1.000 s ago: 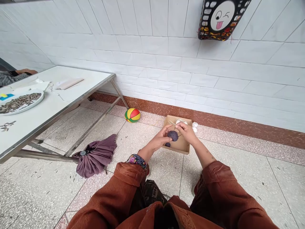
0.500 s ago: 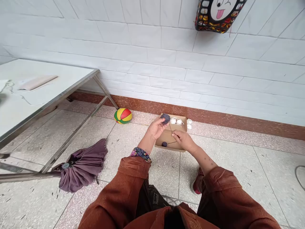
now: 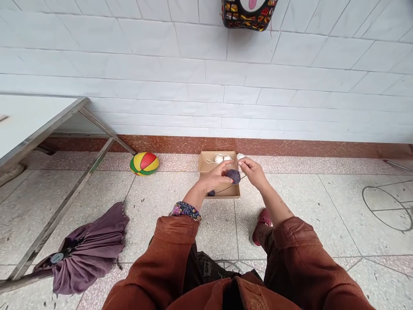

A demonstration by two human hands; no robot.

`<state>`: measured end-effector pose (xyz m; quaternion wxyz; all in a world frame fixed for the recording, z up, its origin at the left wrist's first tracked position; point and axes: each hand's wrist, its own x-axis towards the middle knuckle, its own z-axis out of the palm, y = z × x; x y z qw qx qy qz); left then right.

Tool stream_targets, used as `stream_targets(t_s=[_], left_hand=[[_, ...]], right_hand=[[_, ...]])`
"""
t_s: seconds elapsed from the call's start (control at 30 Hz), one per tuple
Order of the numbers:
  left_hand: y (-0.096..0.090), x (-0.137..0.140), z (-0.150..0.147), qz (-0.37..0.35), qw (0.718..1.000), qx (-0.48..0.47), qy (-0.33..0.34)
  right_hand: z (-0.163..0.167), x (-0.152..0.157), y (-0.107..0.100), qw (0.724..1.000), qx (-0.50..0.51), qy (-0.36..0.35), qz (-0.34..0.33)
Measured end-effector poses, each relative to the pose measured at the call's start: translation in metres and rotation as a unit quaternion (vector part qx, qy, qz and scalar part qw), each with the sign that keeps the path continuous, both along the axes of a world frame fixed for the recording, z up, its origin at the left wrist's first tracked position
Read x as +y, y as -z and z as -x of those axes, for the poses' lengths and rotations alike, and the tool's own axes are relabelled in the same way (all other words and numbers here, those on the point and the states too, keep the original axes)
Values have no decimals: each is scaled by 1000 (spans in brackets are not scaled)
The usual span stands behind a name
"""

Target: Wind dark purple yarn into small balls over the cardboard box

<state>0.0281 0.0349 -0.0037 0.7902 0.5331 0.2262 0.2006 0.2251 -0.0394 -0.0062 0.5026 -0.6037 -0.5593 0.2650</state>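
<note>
My left hand (image 3: pixel 217 177) grips a dark purple-grey ball of yarn (image 3: pixel 233 176) between thumb and fingers. Just to its right, my right hand (image 3: pixel 253 172) pinches a dark strand of that yarn. Both hands are held over an open cardboard box (image 3: pixel 222 197) on the floor by the wall. A smaller dark yarn ball (image 3: pixel 211 193) lies in the box's near part, with a strand running from it up to the right. White yarn balls (image 3: pixel 219 159) sit in the far part, partly hidden behind my fingers. Another white ball (image 3: pixel 240 156) is beside the box's right edge.
A striped ball (image 3: pixel 144 164) rests near the leg of a metal-framed table (image 3: pixel 41 125). A folded purple umbrella (image 3: pixel 90 249) lies on the floor at left. A black basket (image 3: pixel 248 19) hangs on the wall. A wire ring stand (image 3: pixel 387 209) is at right.
The view has swung to the right. My left hand with the yarn ball has turned and come lower over the box, and my right hand has risen to the ball's upper right.
</note>
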Motion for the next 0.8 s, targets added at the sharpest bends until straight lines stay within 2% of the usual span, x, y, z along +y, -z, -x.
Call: stream_targets(t_s=[0.07, 0.2, 0.3, 0.4, 0.53, 0.63, 0.8], left_hand=[[-1, -5, -1, 49, 998, -41, -7], [2, -2, -1, 156, 979, -81, -99], [8, 7, 1, 202, 962, -68, -171], [11, 12, 4, 205, 956, -36, -205], [11, 8, 1, 120, 978, 12, -169], [12, 2, -3, 63, 988, 57, -130], [14, -3, -1, 53, 992, 104, -45]], right_hand=[[-3, 7, 15, 999, 7, 1, 47], [5, 14, 33, 992, -25, -52, 115], [12, 12, 33, 985, -87, -111, 100], [17, 5, 21, 977, -120, -167, 54], [15, -2, 1, 969, -124, -213, -7], [9, -3, -9, 971, -101, -213, -34], [2, 5, -6, 988, -89, -121, -38]])
